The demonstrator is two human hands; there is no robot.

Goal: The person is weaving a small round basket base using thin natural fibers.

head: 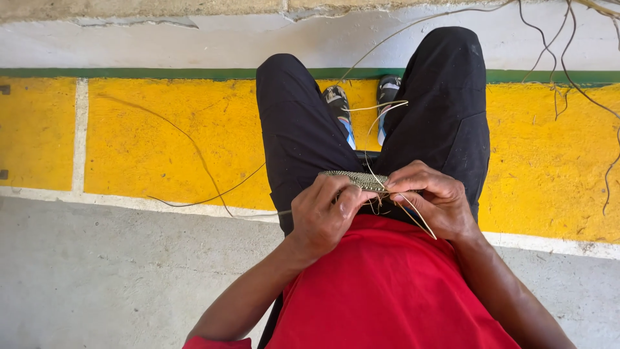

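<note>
A flat woven piece (pixel 356 179) of pale green-grey plant fibre lies edge-on across my lap, above my red shirt. My left hand (pixel 326 212) pinches its near left edge with thumb and fingers. My right hand (pixel 431 199) grips the right side and holds thin loose fibre strands (pixel 413 215) that trail down toward my wrist. More strands (pixel 381 107) stick up from the piece between my knees. I sit with black trousers (pixel 297 129) and my shoes (pixel 339 103) on the floor.
Yellow painted floor (pixel 148 142) with white lines and a green stripe (pixel 129 73) lies ahead; grey concrete (pixel 116 271) is to my left. A long loose fibre (pixel 194 155) curls across the yellow paint. Dry tendrils (pixel 568 71) hang at the upper right.
</note>
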